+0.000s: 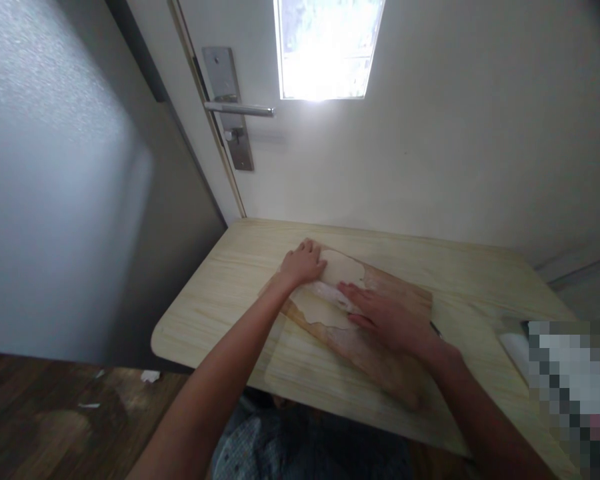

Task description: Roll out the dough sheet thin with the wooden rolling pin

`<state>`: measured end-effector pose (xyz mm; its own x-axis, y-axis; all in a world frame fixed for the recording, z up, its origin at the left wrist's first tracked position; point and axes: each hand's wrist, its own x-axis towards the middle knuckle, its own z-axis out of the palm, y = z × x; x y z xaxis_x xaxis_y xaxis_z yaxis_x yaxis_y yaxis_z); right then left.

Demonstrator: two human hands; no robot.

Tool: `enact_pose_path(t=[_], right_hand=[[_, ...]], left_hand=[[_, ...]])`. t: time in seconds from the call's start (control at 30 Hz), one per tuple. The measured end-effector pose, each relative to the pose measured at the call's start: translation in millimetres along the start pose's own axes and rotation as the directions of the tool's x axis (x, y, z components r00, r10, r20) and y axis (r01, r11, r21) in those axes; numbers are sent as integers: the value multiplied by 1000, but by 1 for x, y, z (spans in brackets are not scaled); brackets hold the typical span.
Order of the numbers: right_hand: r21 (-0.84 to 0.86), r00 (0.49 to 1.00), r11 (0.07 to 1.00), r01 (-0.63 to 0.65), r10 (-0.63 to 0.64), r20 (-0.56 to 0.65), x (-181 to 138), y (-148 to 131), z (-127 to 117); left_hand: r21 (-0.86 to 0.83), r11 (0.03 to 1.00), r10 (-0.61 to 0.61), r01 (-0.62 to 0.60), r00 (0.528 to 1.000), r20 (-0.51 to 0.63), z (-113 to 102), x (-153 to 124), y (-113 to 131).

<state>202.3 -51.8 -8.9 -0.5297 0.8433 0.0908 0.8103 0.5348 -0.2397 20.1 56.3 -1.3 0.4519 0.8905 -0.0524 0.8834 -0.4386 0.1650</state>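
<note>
A flattened sheet of pale dough (341, 265) lies across a wooden board (405, 288), with an uneven edge. Over the dough, between my two hands, runs a whitish rolling pin (330, 293) that looks dusted with flour. My left hand (304, 263) rests palm down at the pin's left end, fingers spread near the board's far corner. Toward the right end, my right hand (380, 313) lies flat with its fingers stretched out along the pin. Both palms cover the ends of the pin.
The board sits at an angle on a light wood table (220, 287). Behind stands a door with a metal handle (243, 109) and a bright window. A thin dark object (436, 329) lies beside my right wrist. A blurred-out item (575, 380) occupies the table's right side.
</note>
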Motion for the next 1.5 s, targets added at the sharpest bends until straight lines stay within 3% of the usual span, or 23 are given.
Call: enact_pose_path(t=[0.17,0.3,0.5,0.73,0.93,1.13,1.37,1.5], right_hand=[[-13,998,998,56,-56,-4,1,14,-5],[-187,988,978,94,-115,-103,-4,6,-5],[-475,918,868,145,-297,-262,-28,-12,4],[-452,838,883,128,-340,-427,-45,-9,16],[-341,827,912,229,-367,-425,-44,-15,6],[-311,795,920,237,-368,-483,-43,-15,5],[-256,795,944,209,-317,-517,-45,-14,7],[-233,807,950,208,-301,-508,-46,-13,10]], left_hand=[[-65,991,119,-114,990,77,-2,-5,-16],[-130,978,174,-166,983,52,0,-16,-28],[-190,966,155,-173,982,-104,6,-32,-27],[-275,957,55,-91,989,-134,-2,-34,-9],[-450,888,-81,94,996,50,-15,-3,-17],[-617,749,-65,242,953,295,-24,7,-25],[-728,606,28,322,905,423,-30,0,-18],[-751,566,12,340,908,420,-27,-5,-13]])
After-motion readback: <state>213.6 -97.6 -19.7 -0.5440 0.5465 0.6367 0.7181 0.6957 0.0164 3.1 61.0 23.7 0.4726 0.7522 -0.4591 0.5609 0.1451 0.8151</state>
